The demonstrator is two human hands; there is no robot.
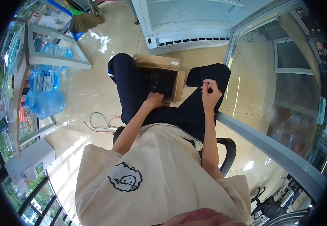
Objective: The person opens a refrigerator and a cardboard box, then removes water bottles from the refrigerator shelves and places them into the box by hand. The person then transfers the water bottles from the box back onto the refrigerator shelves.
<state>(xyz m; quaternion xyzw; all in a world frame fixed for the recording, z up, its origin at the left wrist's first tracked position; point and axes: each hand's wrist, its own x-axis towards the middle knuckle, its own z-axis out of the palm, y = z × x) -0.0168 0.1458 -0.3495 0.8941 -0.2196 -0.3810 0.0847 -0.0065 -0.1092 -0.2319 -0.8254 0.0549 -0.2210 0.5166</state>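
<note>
An open cardboard box (179,84) stands between my knees, with its far flap folded outward. Dark items (159,82) lie inside it, too shadowed to make out. My left hand (156,99) is at the box's near left edge, its fingers curled over the rim and partly hidden. Above my right thigh, my right hand (211,97) is raised with the fingers bent in toward the thumb. Whatever those fingers may hold is too small to tell. The right hand is apart from the box.
Ahead stands a white fridge cabinet (186,45), its glass door (261,139) swung along my right side. Large blue water bottles (44,103) stand at left, near a broom (83,22). Thin wires (95,122) are by my left leg. I sit on a chair with a black armrest (229,152).
</note>
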